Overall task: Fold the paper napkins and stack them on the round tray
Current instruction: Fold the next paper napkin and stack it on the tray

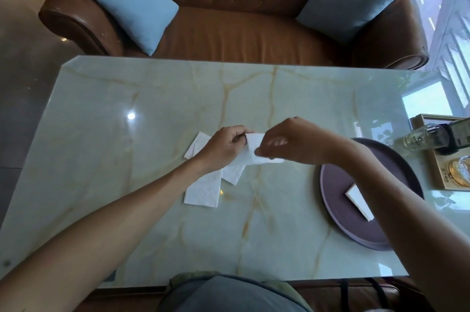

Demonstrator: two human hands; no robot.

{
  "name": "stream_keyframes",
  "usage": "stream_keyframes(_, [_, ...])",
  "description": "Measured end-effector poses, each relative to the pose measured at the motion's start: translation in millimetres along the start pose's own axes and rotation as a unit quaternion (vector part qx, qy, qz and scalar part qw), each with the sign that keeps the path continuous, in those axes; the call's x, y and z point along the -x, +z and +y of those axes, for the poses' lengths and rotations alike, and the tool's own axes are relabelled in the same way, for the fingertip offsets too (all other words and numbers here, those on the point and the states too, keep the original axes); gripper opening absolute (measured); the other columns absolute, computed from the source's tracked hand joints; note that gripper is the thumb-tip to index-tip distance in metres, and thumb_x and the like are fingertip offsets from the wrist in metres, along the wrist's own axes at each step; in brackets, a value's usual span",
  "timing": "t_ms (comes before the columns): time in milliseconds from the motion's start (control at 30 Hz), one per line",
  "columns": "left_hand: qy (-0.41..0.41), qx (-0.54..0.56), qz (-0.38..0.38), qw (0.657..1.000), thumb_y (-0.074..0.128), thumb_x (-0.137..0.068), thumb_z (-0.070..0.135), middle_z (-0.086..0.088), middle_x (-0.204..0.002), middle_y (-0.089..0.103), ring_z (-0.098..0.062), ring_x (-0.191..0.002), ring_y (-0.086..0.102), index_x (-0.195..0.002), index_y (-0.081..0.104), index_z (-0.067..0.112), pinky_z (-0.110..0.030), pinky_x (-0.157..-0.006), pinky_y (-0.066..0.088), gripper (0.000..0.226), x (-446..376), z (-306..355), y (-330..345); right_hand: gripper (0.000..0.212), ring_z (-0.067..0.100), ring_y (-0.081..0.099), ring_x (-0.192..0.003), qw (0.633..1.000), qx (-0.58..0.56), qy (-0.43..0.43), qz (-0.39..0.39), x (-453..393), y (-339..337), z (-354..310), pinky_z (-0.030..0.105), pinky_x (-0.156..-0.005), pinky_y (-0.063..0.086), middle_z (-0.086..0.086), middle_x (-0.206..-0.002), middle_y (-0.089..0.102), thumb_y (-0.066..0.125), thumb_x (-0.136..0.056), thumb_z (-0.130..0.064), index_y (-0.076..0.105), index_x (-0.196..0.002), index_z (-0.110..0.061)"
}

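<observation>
**Two hands on one napkin, mid-fold**

From the head camera, we see both hands lifted over the table (152,98). Left hand (223,145) and right hand (292,142) pinch a napkin (254,142) at opposite edges, likely to align a crease. Loose napkins (203,190) wait below; a folded stack (358,201) lies on the tray (338,210).

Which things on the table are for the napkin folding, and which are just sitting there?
For the job:
- napkin being folded, pinched by the left hand and right hand
- loose napkins on the table
- round tray
- folded napkin on the tray

Just sitting there:
- glass bottle
- wooden box
- blue cushions
</observation>
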State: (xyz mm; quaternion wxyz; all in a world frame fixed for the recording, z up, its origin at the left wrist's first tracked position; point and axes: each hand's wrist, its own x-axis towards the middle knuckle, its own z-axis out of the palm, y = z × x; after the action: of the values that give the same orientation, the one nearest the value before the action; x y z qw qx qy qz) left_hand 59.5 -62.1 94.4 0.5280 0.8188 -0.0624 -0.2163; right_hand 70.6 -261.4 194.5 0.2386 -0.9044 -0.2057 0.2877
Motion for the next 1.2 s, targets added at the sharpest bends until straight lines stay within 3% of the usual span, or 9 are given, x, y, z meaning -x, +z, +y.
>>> stream_keyframes(100, [-0.003,0.054,-0.019,0.998,0.042,-0.103,0.006,0.008,-0.101,0.074,-0.002,-0.089,0.065,-0.121,0.07,0.017,-0.026,-0.083,0.053,0.035,2.4,4.4,-4.0,0.021,0.016,0.07,-0.093,0.988,0.009,-0.022,0.153,-5.0,-3.5,19.2,0.035,-0.087,0.053,-0.004,-0.101,0.076,0.069,-0.092,-0.037,0.076,-0.103,-0.021])
stream_keyframes(200, [-0.009,0.124,-0.049,0.991,0.045,-0.105,0.006,0.011,-0.098,0.074,-0.002,-0.086,0.068,-0.121,0.07,0.013,-0.024,-0.08,0.054,0.031,4.6,12.8,-6.3,0.047,0.021,0.06,-0.12,0.993,0.062,0.033,0.091,-12.6,-4.1,27.7,0.044,-0.106,0.045,-0.002,-0.134,0.063,0.068,-0.091,-0.045,0.061,-0.133,-0.025])
stream_keyframes(433, [-0.02,0.154,-0.058,0.986,0.052,-0.097,0.001,-0.012,-0.112,0.076,-0.024,-0.104,0.073,-0.125,0.068,0.01,-0.039,-0.095,0.058,0.033,6.7,19.6,-18.3,0.01,0.013,0.067,-0.082,0.997,0.007,0.03,0.071,-25.3,10.2,32.9,0.039,-0.083,0.056,-0.015,-0.078,0.067,0.067,-0.094,-0.028,0.076,-0.091,-0.024])
stream_keyframes(533, [-0.021,0.091,-0.04,0.995,0.064,-0.09,0.023,-0.006,-0.094,0.077,-0.028,-0.09,0.074,-0.123,0.069,0.019,-0.048,-0.092,0.058,0.033,4.7,20.3,-21.1,0.013,0.012,0.065,-0.08,0.998,0.012,0.012,0.068,-26.0,10.9,30.1,0.032,-0.08,0.053,-0.019,-0.074,0.063,0.067,-0.094,-0.027,0.077,-0.092,-0.02])
stream_keyframes(633, [0.012,-0.003,-0.008,1.0,0.07,-0.091,0.037,0.009,-0.083,0.075,-0.009,-0.072,0.069,-0.109,0.076,0.021,-0.048,-0.085,0.059,0.025,2.9,23.9,-18.2,0.017,0.011,0.065,-0.079,0.997,0.009,-0.001,0.073,-27.5,11.2,28.3,0.024,-0.075,0.05,-0.019,-0.074,0.063,0.067,-0.095,-0.03,0.078,-0.094,-0.017])
stream_keyframes(767, [0.02,0.008,0.023,0.999,0.068,-0.094,0.03,0.003,-0.087,0.078,-0.018,-0.08,0.074,-0.099,0.077,0.015,-0.05,-0.081,0.06,0.018,2.7,20.2,-17.8,0.02,0.011,0.062,-0.076,0.994,-0.004,0.0,0.108,-24.1,10.2,30.4,0.003,-0.063,0.039,-0.006,-0.079,0.068,0.069,-0.096,-0.027,0.08,-0.094,-0.011])
stream_keyframes(933, [0.011,0.039,0.012,0.999,0.065,-0.098,0.02,-0.002,-0.083,0.076,-0.011,-0.076,0.07,-0.096,0.077,0.01,-0.041,-0.081,0.059,0.016,5.8,15.4,-27.5,0.014,-0.002,0.063,-0.066,0.991,-0.077,0.057,0.091,-9.5,5.8,50.0,0.008,-0.064,0.043,-0.006,-0.077,0.075,0.069,-0.094,-0.024,0.08,-0.088,-0.019])
stream_keyframes(1067, [-0.004,0.063,-0.018,0.998,0.064,-0.099,0.017,-0.012,-0.086,0.073,-0.016,-0.078,0.065,-0.097,0.075,0.005,-0.037,-0.08,0.056,0.017,7.1,15.0,-34.3,0.008,0.01,0.074,-0.091,0.974,-0.178,0.088,0.11,1.6,15.0,83.9,0.031,-0.088,0.056,0.002,-0.094,0.08,0.072,-0.093,-0.016,0.08,-0.095,-0.017])
stream_keyframes(1200, [-0.014,0.105,-0.055,0.993,0.064,-0.099,0.015,-0.011,-0.086,0.068,-0.02,-0.082,0.064,-0.097,0.072,0.001,-0.037,-0.08,0.055,0.017,6.7,18.9,-32.9,0.05,0.01,0.066,-0.12,0.904,-0.411,0.073,0.09,1.8,44.5,76.2,0.023,-0.1,0.051,0.0,-0.127,0.072,0.077,-0.088,-0.032,0.064,-0.131,-0.011])
